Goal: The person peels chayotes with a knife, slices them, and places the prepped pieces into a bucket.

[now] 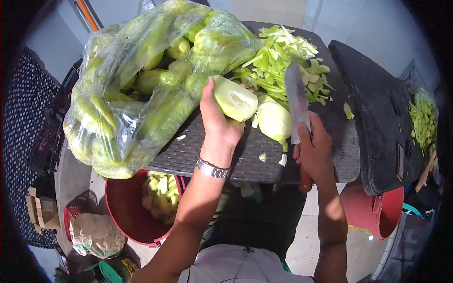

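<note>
My left hand (219,127) is closed around a peeled, pale green gourd half (233,104), its cut face and small seed hollow turned up. Right beside it, another peeled gourd piece (273,120) lies on the dark woven tabletop (198,153). My right hand (315,148) grips a knife (297,94) by its reddish-brown handle, with the broad blade upright and pointing away from me. Behind the blade spreads a heap of green peelings (288,61). A large clear plastic bag (141,127) full of whole green gourds rests to the left of my left hand.
Below the table's left edge stands a red bucket (118,207) holding cut pale pieces (163,193). Another red bucket (377,214) is at lower right, under a black panel (377,113). A bag of green pieces (422,115) sits at far right. Small scraps dot the tabletop.
</note>
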Demonstrator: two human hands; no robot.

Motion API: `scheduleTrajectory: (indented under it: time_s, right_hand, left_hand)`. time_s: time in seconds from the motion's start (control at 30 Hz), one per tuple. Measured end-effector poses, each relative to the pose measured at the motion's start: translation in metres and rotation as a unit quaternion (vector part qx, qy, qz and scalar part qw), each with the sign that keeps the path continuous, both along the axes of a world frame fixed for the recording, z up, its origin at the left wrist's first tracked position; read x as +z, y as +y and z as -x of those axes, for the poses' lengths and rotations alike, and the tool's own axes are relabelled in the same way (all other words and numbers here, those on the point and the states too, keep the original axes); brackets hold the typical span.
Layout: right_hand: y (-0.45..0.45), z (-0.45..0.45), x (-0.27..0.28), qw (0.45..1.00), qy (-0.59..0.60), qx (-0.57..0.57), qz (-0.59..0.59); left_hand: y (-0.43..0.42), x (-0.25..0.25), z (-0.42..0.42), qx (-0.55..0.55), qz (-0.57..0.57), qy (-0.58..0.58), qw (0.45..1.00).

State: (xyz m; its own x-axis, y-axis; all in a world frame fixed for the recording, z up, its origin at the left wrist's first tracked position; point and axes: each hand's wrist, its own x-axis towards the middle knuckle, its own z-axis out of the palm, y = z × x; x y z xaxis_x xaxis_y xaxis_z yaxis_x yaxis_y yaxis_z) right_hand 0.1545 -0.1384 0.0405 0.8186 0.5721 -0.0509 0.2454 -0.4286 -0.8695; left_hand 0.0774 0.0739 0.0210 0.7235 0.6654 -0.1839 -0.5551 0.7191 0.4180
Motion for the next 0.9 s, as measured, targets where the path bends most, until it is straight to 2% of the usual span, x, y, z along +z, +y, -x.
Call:
scheduleTrajectory:
  time_s: [0.1,0.13,0.2,0.27,0.3,0.37,0.47,0.5,0.9]
  right_hand:
    - [0.002,0.02,0.018,0.993,0.103,0.017,-0.053]
    - [0.001,0.029,0.014,0.996,0.047,0.046,-0.058]
    - [-0.006,0.052,0.0,0.99,-0.064,0.102,-0.067]
    - [-0.007,0.066,-0.015,0.952,-0.263,0.151,-0.03]
    - [-0.007,0.072,-0.02,0.917,-0.361,0.172,-0.012]
    - [-0.007,0.087,-0.021,0.934,-0.318,0.165,-0.004]
    - [-0.012,0.095,-0.017,0.94,-0.299,0.16,0.031]
    - [-0.014,0.095,-0.015,0.939,-0.3,0.165,0.039]
    - [-0.016,0.102,-0.024,0.944,-0.282,0.169,0.031]
  left_hand:
    - [-0.002,-0.004,0.008,-0.081,-0.002,-0.049,0.995]
    - [-0.002,-0.004,0.009,-0.101,-0.007,-0.067,0.993]
    - [-0.003,-0.006,0.008,-0.074,-0.006,-0.063,0.995]
    - [-0.006,-0.01,0.009,-0.049,-0.003,-0.057,0.997]
    - [-0.006,-0.011,0.01,-0.071,0.008,-0.083,0.994]
    - [-0.009,-0.015,0.016,-0.115,0.033,-0.133,0.984]
    - [-0.019,-0.01,0.024,-0.112,0.025,-0.113,0.987]
    - [-0.021,-0.01,0.023,-0.083,0.008,-0.076,0.994]
    - [-0.051,-0.014,0.026,0.036,-0.065,-0.027,0.997]
